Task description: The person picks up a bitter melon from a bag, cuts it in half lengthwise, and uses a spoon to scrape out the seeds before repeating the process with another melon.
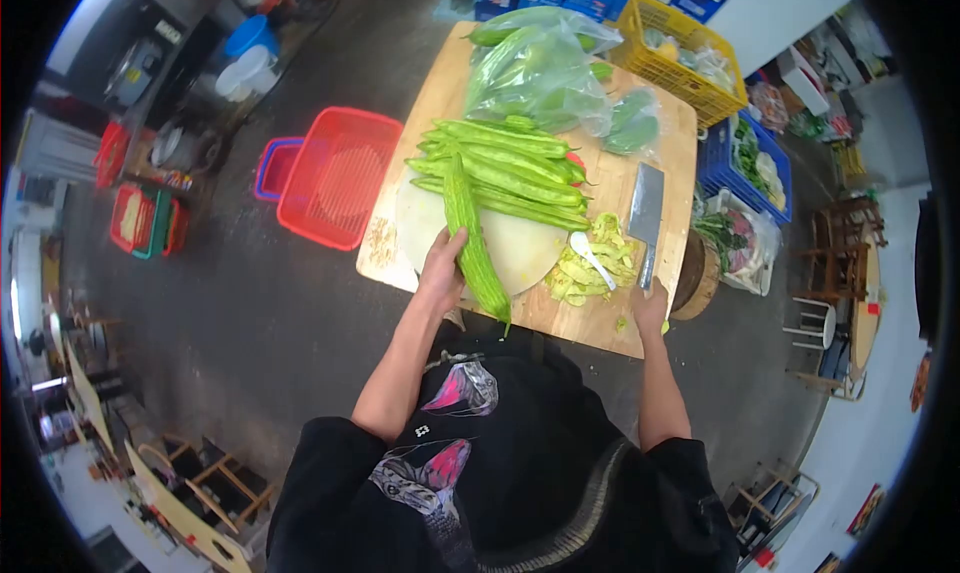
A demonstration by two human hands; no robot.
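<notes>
My left hand [441, 267] is closed around the lower part of a long, ridged green bitter melon [463, 211], which slants over a round white cutting board [528, 248]. Its far end overlaps a stack of similar melons [510, 163] lying on the board. At the right edge of the table, my right hand [650, 306] grips the handle of a cleaver [647, 205], its broad blade pointing away from me. Between board and cleaver lie a white spoon [592, 259] and a heap of yellow-green scraps [575, 279].
Bagged green vegetables [535, 78] cover the far part of the wooden table [675, 148]. A red basket [340, 178] sits to the left. Yellow [690, 78] and blue [715, 158] crates stand at the right, near a wooden stump [700, 278].
</notes>
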